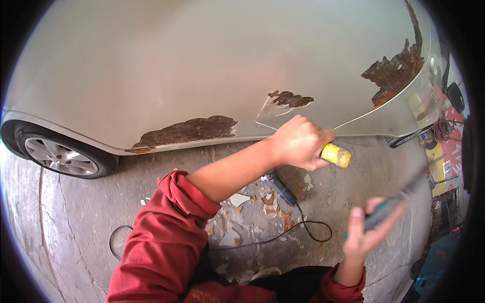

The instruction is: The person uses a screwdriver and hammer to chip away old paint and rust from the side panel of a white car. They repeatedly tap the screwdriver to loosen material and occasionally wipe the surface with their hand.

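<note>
My left hand is wrapped round a hand tool with a yellow handle, whose worn butt end sticks out towards the right. The fist is close to the lower edge of the silver car panel, and it hides the tool's working end. Just above it are a rusty patch of bared metal and thin pale lines in the paint. Lower right, my right hand grips a tool with a green-and-grey handle. Motion smears its long dark far part, so its kind is unclear. The two tools are apart.
On the concrete floor lies an angle grinder with a looping black cord, amid scattered paint flakes. Larger rust patches mark the panel. A wheel is at left; cluttered items line the right.
</note>
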{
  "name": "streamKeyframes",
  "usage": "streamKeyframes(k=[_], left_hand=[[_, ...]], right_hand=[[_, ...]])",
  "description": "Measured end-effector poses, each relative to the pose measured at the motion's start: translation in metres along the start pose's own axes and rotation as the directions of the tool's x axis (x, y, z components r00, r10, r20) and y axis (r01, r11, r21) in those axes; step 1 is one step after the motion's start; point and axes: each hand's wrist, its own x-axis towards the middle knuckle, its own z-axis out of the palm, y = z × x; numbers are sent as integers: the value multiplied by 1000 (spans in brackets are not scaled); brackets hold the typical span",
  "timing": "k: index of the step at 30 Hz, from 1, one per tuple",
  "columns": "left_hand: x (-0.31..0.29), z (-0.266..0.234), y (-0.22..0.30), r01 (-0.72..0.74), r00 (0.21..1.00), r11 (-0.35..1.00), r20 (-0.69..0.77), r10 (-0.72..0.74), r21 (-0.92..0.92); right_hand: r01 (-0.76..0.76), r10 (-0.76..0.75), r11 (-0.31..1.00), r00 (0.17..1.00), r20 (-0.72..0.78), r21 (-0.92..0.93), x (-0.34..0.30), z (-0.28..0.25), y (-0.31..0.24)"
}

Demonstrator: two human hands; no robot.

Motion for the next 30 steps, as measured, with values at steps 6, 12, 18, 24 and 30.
streamKeyframes(k=[6, 12, 18, 24, 30], left_hand=[[7, -1, 19, -128, 992, 987, -3, 128, -101], [18, -5, 29, -151, 988, 987, -46, 148, -59], [15, 3, 23, -159, 986, 984, -56, 155, -79], [14, 8, 17, -97, 995, 995, -25, 97, 6], [15, 10, 16, -138, 990, 990, -25, 137, -12]], right_hand=[[-144, 151, 988, 968, -201, 49, 12, -13, -9], [-54, 106, 983, 947, -302, 177, 1, -7, -4], [-107, 126, 991, 955, 269, -84, -19, 6, 16], [-148, 174, 978, 968, -181, 148, -2, -3, -18], [-122, 128, 992, 975, 182, -41, -7, 32, -14]])
